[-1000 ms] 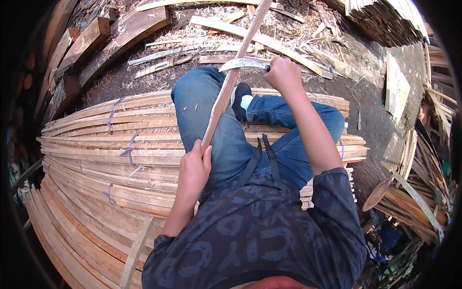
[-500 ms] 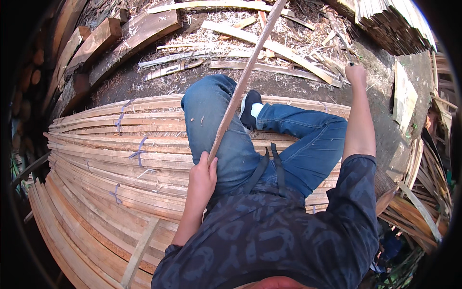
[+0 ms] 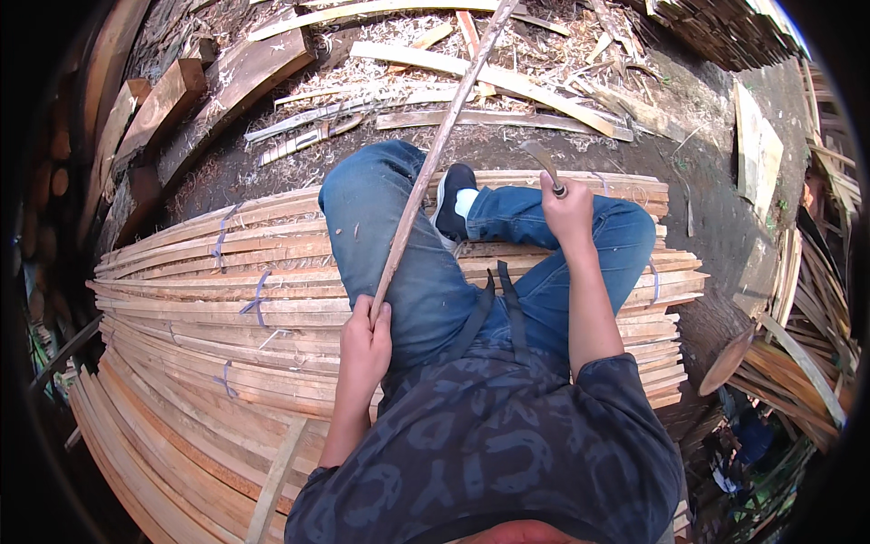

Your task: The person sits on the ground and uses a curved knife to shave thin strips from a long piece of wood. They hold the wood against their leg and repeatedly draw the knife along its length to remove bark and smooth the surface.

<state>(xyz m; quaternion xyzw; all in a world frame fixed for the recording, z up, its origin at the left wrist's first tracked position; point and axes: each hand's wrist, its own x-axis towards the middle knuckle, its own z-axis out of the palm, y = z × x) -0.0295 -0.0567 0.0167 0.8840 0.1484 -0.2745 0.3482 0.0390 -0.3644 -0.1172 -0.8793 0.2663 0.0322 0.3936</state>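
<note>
Left hand: The left hand [image 3: 366, 337] has its fingers closed around the near end of the stick, and the thumb lies along the wood; it is just beside the left thigh.
Stick: The stick [image 3: 422, 187] is long, thin and brown. It slants over the left thigh, crosses the far edge of the slats and goes on above the ground to the upper border of the view.
Right hand: The right hand [image 3: 569, 216] grips the handle of the knife in a fist, over the right shin, near the far right corner of the slats.
Knife: The knife [image 3: 547, 166] has a curved blade, which rises from the fist and leans to the left, with a gap between it and the stick.
Slats: The person sits on the slats [image 3: 181, 313], which lie in rows. Purple ties [image 3: 257, 299] hold some bundles, and a batten [image 3: 275, 485] lies across them toward the near left corner.
Legs: Both are bent in blue jeans [image 3: 390, 227]; a dark shoe [image 3: 457, 189] is at the far edge of the slats.
Ground: Beyond this edge are pale boards [image 3: 489, 76] among shavings [image 3: 349, 68], with thick beams [image 3: 243, 86] at the left.
Right side: A log [image 3: 728, 361] shows its cut end just beside the slats.
</note>
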